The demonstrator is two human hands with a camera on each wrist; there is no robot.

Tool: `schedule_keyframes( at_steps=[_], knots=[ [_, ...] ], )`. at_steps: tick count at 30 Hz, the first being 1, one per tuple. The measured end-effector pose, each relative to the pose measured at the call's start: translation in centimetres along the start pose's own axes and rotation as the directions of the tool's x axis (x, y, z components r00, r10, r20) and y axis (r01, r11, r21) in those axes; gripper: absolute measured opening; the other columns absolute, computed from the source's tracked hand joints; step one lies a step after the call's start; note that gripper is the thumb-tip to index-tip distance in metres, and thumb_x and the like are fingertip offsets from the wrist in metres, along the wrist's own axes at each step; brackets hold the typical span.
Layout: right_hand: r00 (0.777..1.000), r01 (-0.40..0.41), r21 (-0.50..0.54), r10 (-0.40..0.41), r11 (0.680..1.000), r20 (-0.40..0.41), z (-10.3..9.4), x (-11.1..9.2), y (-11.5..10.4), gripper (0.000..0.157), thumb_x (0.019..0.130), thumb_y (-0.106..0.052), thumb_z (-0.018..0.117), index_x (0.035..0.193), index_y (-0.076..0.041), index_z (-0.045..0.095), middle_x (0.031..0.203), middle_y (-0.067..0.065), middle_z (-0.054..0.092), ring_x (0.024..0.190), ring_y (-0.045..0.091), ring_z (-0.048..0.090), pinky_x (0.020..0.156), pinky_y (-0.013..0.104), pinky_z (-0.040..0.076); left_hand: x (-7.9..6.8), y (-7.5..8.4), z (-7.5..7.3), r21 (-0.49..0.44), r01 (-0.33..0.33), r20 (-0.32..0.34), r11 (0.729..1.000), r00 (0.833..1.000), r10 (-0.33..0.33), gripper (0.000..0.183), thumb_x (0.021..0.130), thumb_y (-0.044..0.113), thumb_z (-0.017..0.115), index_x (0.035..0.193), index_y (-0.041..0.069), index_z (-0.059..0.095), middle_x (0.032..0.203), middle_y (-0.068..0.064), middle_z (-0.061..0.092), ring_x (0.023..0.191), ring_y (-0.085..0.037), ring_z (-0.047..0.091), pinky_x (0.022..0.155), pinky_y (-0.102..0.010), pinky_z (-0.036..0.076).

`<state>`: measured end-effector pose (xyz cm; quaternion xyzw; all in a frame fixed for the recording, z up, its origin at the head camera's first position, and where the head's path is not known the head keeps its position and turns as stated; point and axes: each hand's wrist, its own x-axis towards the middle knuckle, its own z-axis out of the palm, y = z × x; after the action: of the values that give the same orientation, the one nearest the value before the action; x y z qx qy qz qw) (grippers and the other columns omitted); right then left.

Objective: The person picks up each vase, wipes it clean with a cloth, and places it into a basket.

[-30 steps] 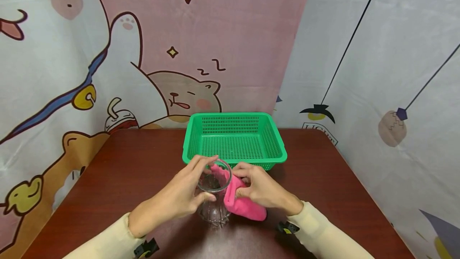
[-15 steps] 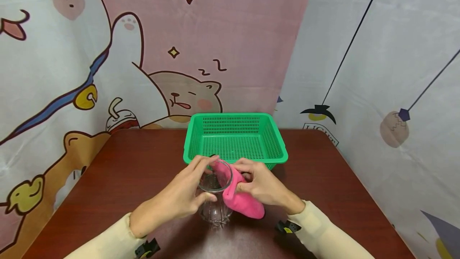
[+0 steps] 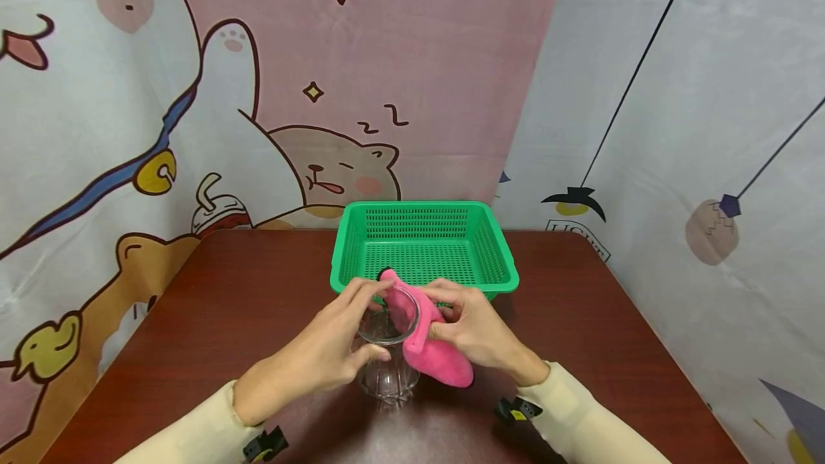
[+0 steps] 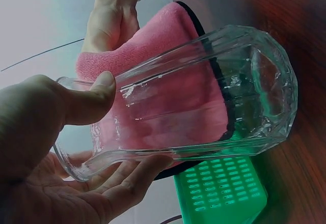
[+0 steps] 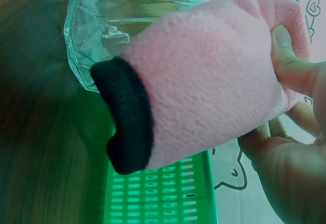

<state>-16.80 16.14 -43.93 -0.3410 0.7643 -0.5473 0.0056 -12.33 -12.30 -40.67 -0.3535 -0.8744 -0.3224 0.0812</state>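
Note:
A clear glass vase (image 3: 389, 377) with a faceted base stands upright, or nearly so, over the table in the head view. My left hand (image 3: 325, 346) grips it near the rim, thumb on the near side and fingers round the far side. A pink plush cloth (image 3: 445, 365) with black edging lies folded against the vase's right and far side. My right hand (image 3: 475, 324) pinches this cloth near the rim. Through the glass, the left wrist view shows the cloth (image 4: 173, 102) spread along the wall. Whether the base touches the table is unclear.
Behind the hands, a green plastic basket (image 3: 505, 274) with slotted walls sits at the back of the dark red-brown table (image 3: 258, 292). A cartoon-printed curtain (image 3: 451, 77) hangs behind and beside the table.
My right hand has shifted slightly upward with the cloth, and a black-edged corner now pokes above the vase's far rim. The left hand and vase have barely moved.

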Motion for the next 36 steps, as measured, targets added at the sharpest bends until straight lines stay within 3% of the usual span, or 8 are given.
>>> schedule_keyframes(
  at_steps=[7,14,18,23,28,32,36],
  knots=[
    [0.998,0.045,0.036,-0.043,0.998,-0.054,-0.2,-0.1,-0.2,0.062,0.095,0.014,0.084,0.152,-0.009,0.078,0.14,0.011,0.077,0.125,0.017,0.072,0.096,0.029,0.07,0.1,0.1,0.1,-0.001,0.002,-0.006,1.0,1.0,-0.002,0.101,0.089,0.012,0.103,0.171,0.003,0.046,0.155,-0.013,0.061,0.126,-0.024,0.075,0.097,-0.035,0.068],
    [0.994,0.095,0.113,-0.1,0.989,0.033,-0.7,-0.2,0.1,0.068,0.098,0.011,0.086,0.162,-0.007,0.069,0.146,0.016,0.068,0.128,0.015,0.07,0.094,0.022,0.065,0.1,0.2,0.0,-0.013,-0.003,-0.004,1.0,1.0,0.003,0.099,0.089,0.011,0.103,0.169,0.001,0.046,0.155,-0.014,0.06,0.126,-0.024,0.077,0.097,-0.033,0.069],
    [0.99,0.099,0.158,-0.114,0.982,0.088,-0.9,-0.2,0.2,0.067,0.101,-0.001,0.088,0.164,-0.007,0.066,0.155,0.016,0.064,0.137,0.019,0.064,0.1,0.022,0.064,0.1,0.1,0.0,-0.016,-0.003,-0.004,1.0,1.0,0.003,0.099,0.089,0.011,0.103,0.17,0.001,0.047,0.154,-0.014,0.061,0.126,-0.025,0.076,0.096,-0.035,0.069],
    [0.988,0.085,0.175,-0.106,0.981,0.111,-0.9,-0.4,0.3,0.072,0.103,-0.027,0.088,0.168,-0.012,0.063,0.162,0.013,0.06,0.145,0.02,0.059,0.107,0.025,0.063,0.0,0.1,0.0,-0.001,0.001,-0.002,1.0,1.0,-0.001,0.099,0.089,0.013,0.103,0.17,0.001,0.046,0.153,-0.014,0.061,0.125,-0.025,0.075,0.099,-0.039,0.069],
    [0.99,0.08,0.134,-0.094,0.988,0.1,-0.5,-0.7,0.5,0.067,0.11,-0.042,0.079,0.17,-0.017,0.062,0.175,0.008,0.056,0.159,0.016,0.053,0.111,0.028,0.064,0.0,0.1,0.0,-0.011,0.007,0.001,1.0,1.0,-0.007,0.098,0.09,0.012,0.102,0.17,0.001,0.046,0.154,-0.014,0.06,0.127,-0.027,0.075,0.097,-0.038,0.07],
    [0.989,0.075,0.124,-0.09,0.989,0.118,-0.1,-0.9,0.5,0.06,0.119,-0.037,0.066,0.176,-0.02,0.054,0.187,0.005,0.046,0.17,0.015,0.043,0.118,0.029,0.061,0.0,0.1,0.0,-0.013,0.008,0.002,1.0,1.0,-0.008,0.097,0.09,0.011,0.102,0.169,0.0,0.047,0.154,-0.014,0.06,0.128,-0.029,0.075,0.097,-0.037,0.07],
    [0.99,0.061,0.11,-0.074,0.992,0.118,0.2,-1.0,0.4,0.058,0.121,-0.031,0.064,0.178,-0.024,0.052,0.188,0.003,0.044,0.172,0.012,0.041,0.119,0.029,0.059,0.0,0.2,0.0,-0.016,0.008,0.004,1.0,1.0,-0.008,0.095,0.091,0.012,0.101,0.168,0.0,0.047,0.154,-0.013,0.06,0.129,-0.031,0.075,0.097,-0.037,0.07]
  ],
)
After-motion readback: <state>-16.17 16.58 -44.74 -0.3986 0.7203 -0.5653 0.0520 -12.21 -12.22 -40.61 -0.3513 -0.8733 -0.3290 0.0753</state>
